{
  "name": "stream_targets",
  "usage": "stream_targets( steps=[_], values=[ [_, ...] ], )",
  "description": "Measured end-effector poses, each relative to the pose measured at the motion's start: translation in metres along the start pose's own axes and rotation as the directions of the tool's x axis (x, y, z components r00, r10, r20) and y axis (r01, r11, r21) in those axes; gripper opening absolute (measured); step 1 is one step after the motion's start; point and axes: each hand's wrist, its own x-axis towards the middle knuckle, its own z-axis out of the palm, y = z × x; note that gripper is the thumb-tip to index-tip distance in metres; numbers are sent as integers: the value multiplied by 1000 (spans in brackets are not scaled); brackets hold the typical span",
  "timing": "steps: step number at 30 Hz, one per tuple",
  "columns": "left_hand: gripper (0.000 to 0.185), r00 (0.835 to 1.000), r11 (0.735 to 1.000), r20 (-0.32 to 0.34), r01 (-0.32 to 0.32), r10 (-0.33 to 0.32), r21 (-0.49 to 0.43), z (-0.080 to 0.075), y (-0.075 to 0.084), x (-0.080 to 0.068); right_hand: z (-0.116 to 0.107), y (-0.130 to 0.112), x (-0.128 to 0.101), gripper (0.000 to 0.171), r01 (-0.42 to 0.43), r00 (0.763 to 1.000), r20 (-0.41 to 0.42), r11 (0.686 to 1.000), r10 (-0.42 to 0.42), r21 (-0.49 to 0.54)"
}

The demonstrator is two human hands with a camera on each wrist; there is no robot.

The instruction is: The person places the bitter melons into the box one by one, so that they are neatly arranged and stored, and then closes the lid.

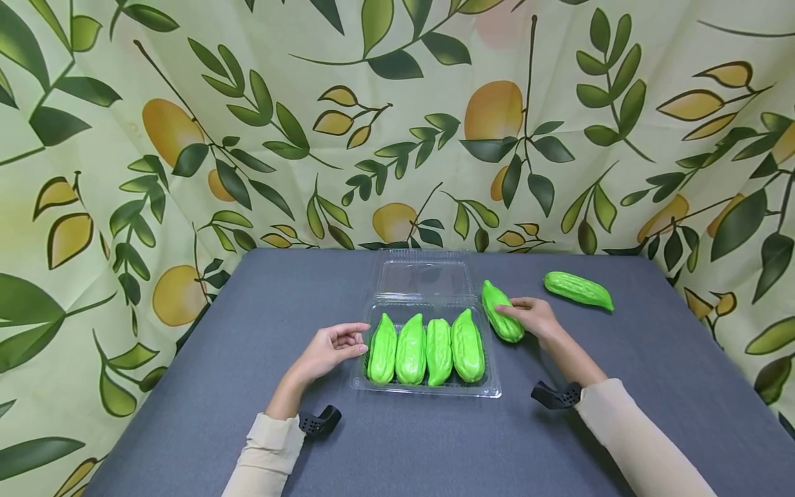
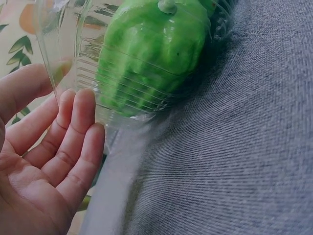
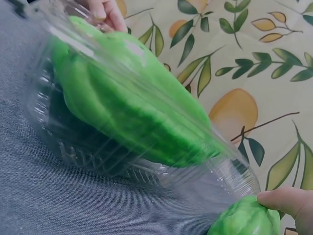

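Note:
Four-in-a-row is how the bright green bitter melons (image 1: 411, 351) lie, side by side inside a clear plastic clamshell box (image 1: 428, 391) with its lid (image 1: 425, 277) folded back. My left hand (image 1: 335, 351) pinches the box's left rim; in the left wrist view its thumb and fingers (image 2: 83, 110) meet the thin plastic edge from both sides. My right hand (image 1: 535, 320) grips another bitter melon (image 1: 495, 304) just beyond the box's right side. In the right wrist view, the thumb (image 3: 281, 198) presses on that melon (image 3: 249, 220).
One more bitter melon (image 1: 577, 290) lies on the grey cloth-covered table (image 1: 435, 449) at the back right. A leaf-and-fruit patterned curtain (image 1: 397, 172) hangs behind the table and along both sides. Black wrist mounts (image 1: 319, 421) sit on both sleeves.

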Motion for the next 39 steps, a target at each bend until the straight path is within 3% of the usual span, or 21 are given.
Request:
stream_targets(
  steps=[18,39],
  values=[
    [44,1000,1000,-21,-5,5,1,9,1,1,-16,-4,-19,77,-11,1000,4,997,11,75],
    [42,998,999,-42,-37,38,10,20,2,4,-29,-13,-45,81,33,999,37,986,-40,163]
  ],
)
